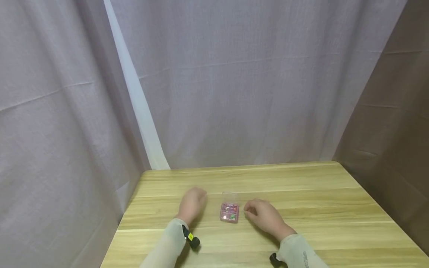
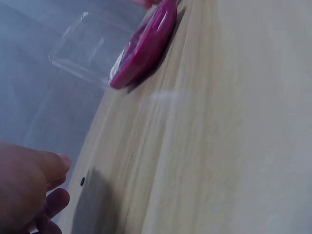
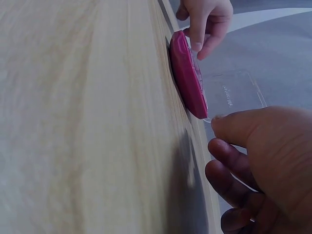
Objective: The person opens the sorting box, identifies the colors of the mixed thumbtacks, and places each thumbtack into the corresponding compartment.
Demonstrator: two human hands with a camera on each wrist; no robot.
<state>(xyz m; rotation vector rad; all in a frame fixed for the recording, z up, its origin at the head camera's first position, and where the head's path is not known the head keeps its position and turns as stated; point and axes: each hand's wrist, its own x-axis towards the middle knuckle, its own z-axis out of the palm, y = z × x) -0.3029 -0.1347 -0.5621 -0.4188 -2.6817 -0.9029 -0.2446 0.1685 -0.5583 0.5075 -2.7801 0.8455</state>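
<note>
A small pink pill box (image 1: pixel 229 221) lies on the table between the hands, its clear lid (image 1: pixel 230 196) raised at the far side. Its compartments hold several small pieces, among them a green one (image 1: pixel 232 216) and a white one (image 1: pixel 225 217). To the left of the box, the left hand (image 1: pixel 192 204) hovers with loosely bent fingers. Near those fingertips, a tiny dark object (image 2: pixel 82 181) shows in the left wrist view; its kind is unclear. The right hand (image 1: pixel 266 216) is just right of the box, fingers loosely curled, with nothing visible between thumb and fingers (image 3: pixel 229 156).
The wooden table (image 1: pixel 318 193) extends around the box. Grey curtains (image 1: pixel 241 93) hang behind it and along the sides, with a pale strip (image 1: pixel 137 89) at the back left. Both wrists wear dark strapped devices, one of them (image 1: pixel 194 242) on the left.
</note>
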